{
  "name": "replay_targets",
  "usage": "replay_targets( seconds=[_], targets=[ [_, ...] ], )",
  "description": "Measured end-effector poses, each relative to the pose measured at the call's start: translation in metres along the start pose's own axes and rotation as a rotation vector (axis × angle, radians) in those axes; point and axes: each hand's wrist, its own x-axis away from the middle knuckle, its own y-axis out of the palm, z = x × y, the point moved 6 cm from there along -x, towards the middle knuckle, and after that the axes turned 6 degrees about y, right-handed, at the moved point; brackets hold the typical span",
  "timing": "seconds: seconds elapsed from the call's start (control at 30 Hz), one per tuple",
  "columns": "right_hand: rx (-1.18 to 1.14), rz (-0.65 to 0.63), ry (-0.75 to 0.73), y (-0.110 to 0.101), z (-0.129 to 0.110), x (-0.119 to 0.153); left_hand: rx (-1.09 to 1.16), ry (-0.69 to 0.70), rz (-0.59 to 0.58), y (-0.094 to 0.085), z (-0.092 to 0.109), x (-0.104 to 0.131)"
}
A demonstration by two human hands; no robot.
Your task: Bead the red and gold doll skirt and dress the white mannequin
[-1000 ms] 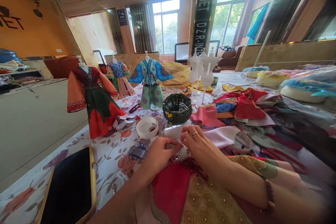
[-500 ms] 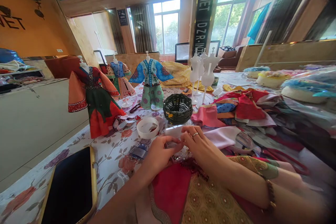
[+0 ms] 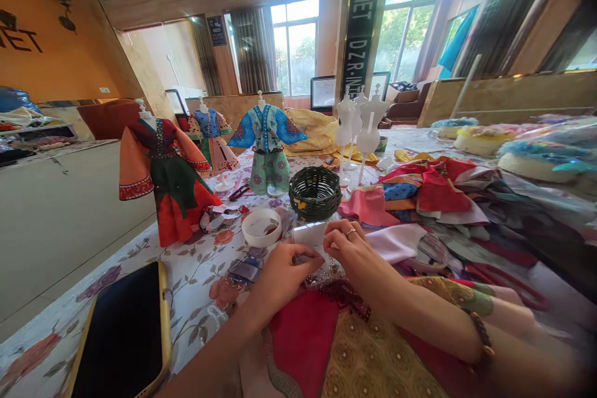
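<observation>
Both hands are over a clear packet of small shiny beads (image 3: pixel 330 272) at the middle of the table. My left hand (image 3: pixel 290 270) is closed, its thumb and fingertips pinched at the packet's left side; what is between them is too small to make out. My right hand (image 3: pixel 357 252), with a ring, has its fingers curled and pressed together just right of the packet, their tips largely hidden. Below the hands lies a red and gold patterned garment (image 3: pixel 303 336) with dark red sequined trim (image 3: pixel 352 301). A white box (image 3: pixel 308 234) stands just behind the packet.
A phone (image 3: pixel 124 329) lies at left. Behind the hands are a white ring (image 3: pixel 261 227), a dark woven basket (image 3: pixel 315 193), dressed doll forms (image 3: pixel 267 149) and bare white forms (image 3: pixel 368 127). Fabric pieces (image 3: pixel 443 189) are heaped at right.
My right hand has shifted slightly right, away from the left fingertips, so a small gap now shows between them. My left hand has barely moved.
</observation>
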Motion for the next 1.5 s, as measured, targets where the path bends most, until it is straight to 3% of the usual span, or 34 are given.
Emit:
replay_targets(
  seconds=[0.2,0.97,1.17,1.37,1.5],
  targets=[
    [-0.070,0.057,0.053,-0.001,0.004,-0.003,-0.183,0.089,0.139,-0.010,0.011,0.003],
    [-0.131,0.137,0.052,-0.004,0.006,-0.005,-0.137,0.117,0.185,-0.014,0.014,0.004],
    [-0.174,0.106,0.068,-0.011,0.002,-0.005,-0.230,0.116,0.331,-0.024,0.016,0.006],
    [-0.240,0.094,0.111,-0.014,0.003,-0.006,-0.252,0.232,0.383,-0.024,0.018,0.006],
    [-0.288,0.105,0.134,-0.016,0.004,-0.006,-0.398,0.374,0.514,-0.028,0.033,0.014]
  ],
)
